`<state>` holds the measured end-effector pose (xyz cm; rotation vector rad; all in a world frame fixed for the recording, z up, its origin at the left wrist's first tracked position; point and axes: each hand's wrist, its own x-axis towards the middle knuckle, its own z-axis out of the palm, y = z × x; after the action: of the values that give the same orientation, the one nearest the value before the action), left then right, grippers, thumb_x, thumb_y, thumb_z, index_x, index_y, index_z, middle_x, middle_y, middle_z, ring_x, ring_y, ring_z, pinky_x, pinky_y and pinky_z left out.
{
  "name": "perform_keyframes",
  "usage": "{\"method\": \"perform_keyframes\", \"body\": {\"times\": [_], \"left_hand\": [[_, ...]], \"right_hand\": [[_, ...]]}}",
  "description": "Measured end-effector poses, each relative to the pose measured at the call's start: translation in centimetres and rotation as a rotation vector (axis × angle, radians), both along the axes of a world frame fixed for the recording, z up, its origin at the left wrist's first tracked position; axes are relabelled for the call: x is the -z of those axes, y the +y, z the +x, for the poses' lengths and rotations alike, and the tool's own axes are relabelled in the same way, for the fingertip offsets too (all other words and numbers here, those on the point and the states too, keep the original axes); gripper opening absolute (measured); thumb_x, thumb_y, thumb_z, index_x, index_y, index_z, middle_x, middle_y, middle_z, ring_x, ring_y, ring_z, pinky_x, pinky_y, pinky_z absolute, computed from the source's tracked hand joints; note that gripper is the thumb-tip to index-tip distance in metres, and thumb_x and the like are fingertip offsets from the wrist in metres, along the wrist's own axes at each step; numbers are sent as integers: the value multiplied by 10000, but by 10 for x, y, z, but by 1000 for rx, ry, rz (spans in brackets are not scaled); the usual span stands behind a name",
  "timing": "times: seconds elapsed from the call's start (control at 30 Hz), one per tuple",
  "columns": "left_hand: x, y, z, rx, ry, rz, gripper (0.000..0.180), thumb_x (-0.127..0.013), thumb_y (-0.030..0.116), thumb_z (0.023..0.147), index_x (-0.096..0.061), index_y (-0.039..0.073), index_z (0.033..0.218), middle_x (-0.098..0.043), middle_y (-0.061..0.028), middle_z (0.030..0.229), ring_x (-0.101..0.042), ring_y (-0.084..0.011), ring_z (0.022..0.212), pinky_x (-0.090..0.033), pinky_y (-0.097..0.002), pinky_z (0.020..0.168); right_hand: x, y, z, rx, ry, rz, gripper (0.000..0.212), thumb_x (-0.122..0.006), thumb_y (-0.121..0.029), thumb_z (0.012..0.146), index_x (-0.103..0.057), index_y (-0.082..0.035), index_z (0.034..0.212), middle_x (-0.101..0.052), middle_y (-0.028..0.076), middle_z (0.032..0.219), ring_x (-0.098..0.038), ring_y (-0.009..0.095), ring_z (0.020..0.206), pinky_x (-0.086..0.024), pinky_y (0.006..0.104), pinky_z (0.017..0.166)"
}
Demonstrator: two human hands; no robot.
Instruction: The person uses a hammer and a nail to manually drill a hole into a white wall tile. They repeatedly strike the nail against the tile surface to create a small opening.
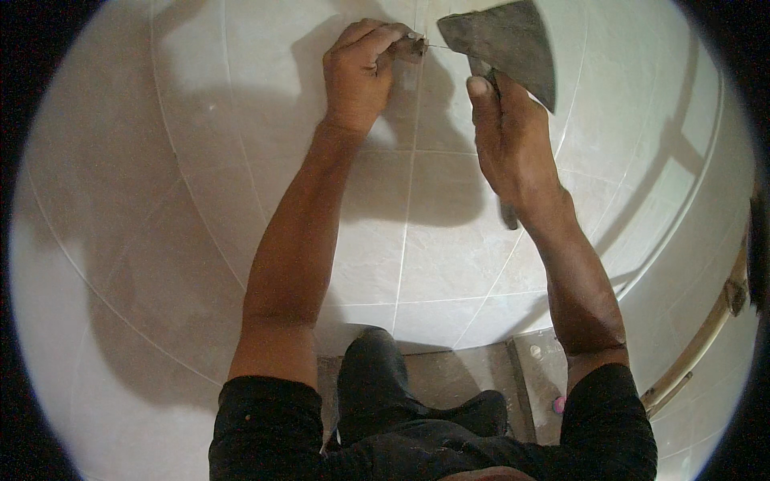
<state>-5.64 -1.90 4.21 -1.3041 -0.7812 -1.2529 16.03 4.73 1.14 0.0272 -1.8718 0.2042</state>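
Note:
My right hand [517, 140] is wrapped around the handle of a hatchet [513, 48]. The dark, wide blade fans out to the right with a curved edge, and its narrow end points left. Below my fist the handle's lower end sticks out. My left hand [361, 72] is raised against the tiled wall [449, 188], fingers pinched on a small brownish-grey piece [413, 48] at a vertical grout line. A thin line runs from that piece toward the hatchet; what it is I cannot make out. A small gap separates the hatchet from my left fingertips.
Shadows of my arms fall across the pale tiles. A grey floor strip [437, 369] lies at the wall's foot, with a small pink thing [559, 404] on the right. A wooden pole [706, 337] leans at the far right.

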Motion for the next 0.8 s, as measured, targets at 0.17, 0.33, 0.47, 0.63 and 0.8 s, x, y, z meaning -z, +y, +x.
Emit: {"method": "perform_keyframes", "body": {"times": [0.17,0.33,0.47,0.63,0.8], "left_hand": [[-4,-1,0,1,29,25,312,-701,-145,720,-758,19,979,-741,-125,962,-718,-304,938,-585,-373,855],[-3,-3,4,-101,87,88,311,-717,-114,723,-768,32,992,-745,-112,972,-711,-305,936,-583,-383,847],[-2,-6,9,-74,73,26,285,-735,-88,728,-764,29,987,-743,-112,989,-702,-301,971,-579,-392,851],[-8,0,6,-134,64,76,281,-712,-94,748,-759,18,1001,-745,-116,984,-712,-298,955,-582,-373,852],[-9,6,6,150,-97,72,198,-697,-77,816,-754,12,984,-742,-143,941,-735,-290,849,-580,-350,795]], "right_hand": [[-13,-4,-7,76,53,145,301,-577,-242,1040,-603,30,914,-655,298,771,-654,516,736,-525,563,638],[-19,7,-24,154,-95,152,319,-594,-263,1028,-609,21,883,-648,292,728,-663,505,703,-541,553,610],[-9,-5,-11,100,155,169,274,-608,-232,1015,-590,26,923,-637,288,697,-660,502,687,-546,565,600],[-17,18,-30,74,-21,134,261,-576,-218,1045,-560,38,1000,-639,296,717,-654,505,670,-510,524,570],[0,10,4,-80,148,-132,432,-416,-458,1110,-511,-38,1073,-503,-9,678,-504,62,542,-463,257,465]]}}
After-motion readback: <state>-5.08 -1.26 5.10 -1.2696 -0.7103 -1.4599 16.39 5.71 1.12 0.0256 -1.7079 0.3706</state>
